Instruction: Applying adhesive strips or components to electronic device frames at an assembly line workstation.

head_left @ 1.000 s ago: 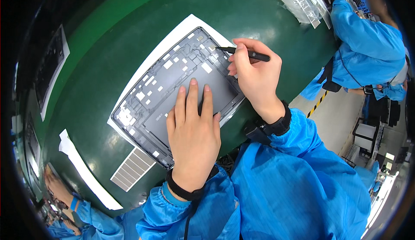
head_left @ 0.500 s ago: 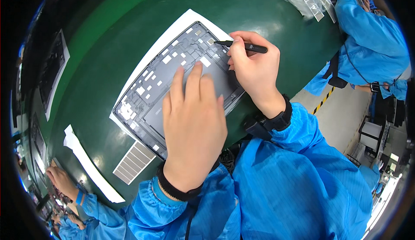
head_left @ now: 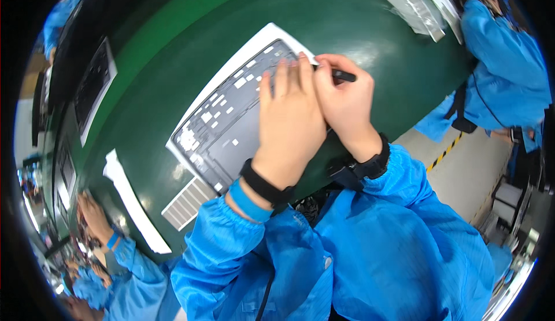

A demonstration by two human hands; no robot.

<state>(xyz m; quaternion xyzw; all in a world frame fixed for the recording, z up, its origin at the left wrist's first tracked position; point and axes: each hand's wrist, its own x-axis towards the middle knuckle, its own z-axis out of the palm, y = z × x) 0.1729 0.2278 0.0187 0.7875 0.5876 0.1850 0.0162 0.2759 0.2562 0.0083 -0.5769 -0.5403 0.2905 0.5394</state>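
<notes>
A dark grey flat device housing (head_left: 234, 133), dotted with small white patches, lies on a white sheet (head_left: 199, 93). My left hand (head_left: 292, 119) rests over its right part, fingers stretched out, holding nothing. The fingertips reach near the housing's far right corner. Beside it, my right hand (head_left: 348, 98) grips black tweezers (head_left: 343, 76). Their tips are hidden behind the left fingers. A strip sheet of grey rectangular pieces (head_left: 188, 204) sits at the housing's near left corner.
A long white strip (head_left: 136, 202) lies left on the green table (head_left: 191, 49). Dark panels on white sheets (head_left: 95, 90) stand further left. Clear plastic sheets (head_left: 404, 3) are at the far right. Co-workers in blue sleeves (head_left: 141, 269) work at both sides.
My left hand has moved right and away from me over the housing, towards the right hand. The tweezers' tips are now covered. The whole view has shifted slightly.
</notes>
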